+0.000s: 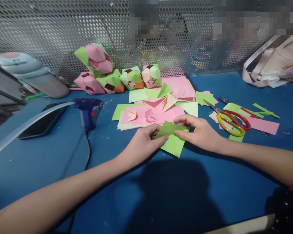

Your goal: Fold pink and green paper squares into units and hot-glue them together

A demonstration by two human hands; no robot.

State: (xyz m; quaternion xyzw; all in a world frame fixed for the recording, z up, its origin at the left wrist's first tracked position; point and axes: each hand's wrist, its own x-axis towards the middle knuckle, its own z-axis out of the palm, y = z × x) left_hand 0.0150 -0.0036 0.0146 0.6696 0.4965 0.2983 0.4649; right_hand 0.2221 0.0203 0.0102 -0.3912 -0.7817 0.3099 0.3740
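A square of green paper (173,143), with a crease running across it, is held just above the blue table. My left hand (146,139) pinches its left side, thumb on top. On the right side, my right hand (197,131) grips the same sheet between thumb and fingers. Beyond my hands lies a spread of pink and green paper sheets (136,112). Small folded paper pieces rest on it, among them a peach one (169,102) and a green one (165,90).
Scissors (230,122) with red and yellow handles lie on paper scraps at right. A blue glue gun (86,112) with a long glue stick stands left, near a dark phone (42,125). Folded paper balls (133,78), a bottle (36,74) and a bag (278,60) line the back.
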